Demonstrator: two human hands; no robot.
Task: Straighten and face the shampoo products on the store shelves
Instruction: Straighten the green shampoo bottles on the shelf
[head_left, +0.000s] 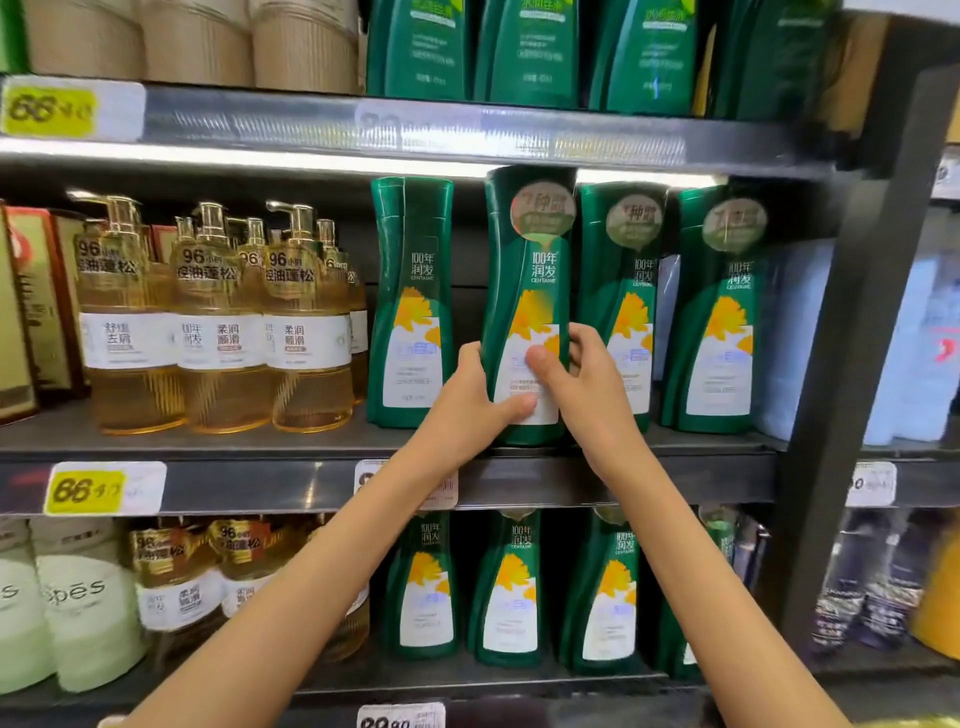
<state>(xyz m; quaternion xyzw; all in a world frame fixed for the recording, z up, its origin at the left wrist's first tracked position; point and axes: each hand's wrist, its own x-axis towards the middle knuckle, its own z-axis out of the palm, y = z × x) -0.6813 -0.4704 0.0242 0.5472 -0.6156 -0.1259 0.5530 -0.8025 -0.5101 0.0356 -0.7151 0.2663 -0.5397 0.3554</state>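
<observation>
A tall green shampoo bottle (527, 270) with a yellow flower label stands at the front edge of the middle shelf (260, 483), label facing me. My left hand (470, 397) grips its lower left side, thumb across the white label. My right hand (582, 379) grips its lower right side, thumb on the label too. Matching green bottles stand beside it: one to the left (410, 291), and two to the right (621, 291) (719, 306), set a little further back.
Amber pump bottles (218, 322) fill the left of the middle shelf. More green bottles line the upper shelf (530, 52) and lower shelf (511, 587). A dark upright post (852, 364) bounds the bay on the right. Yellow price tags (85, 491) hang on the shelf edges.
</observation>
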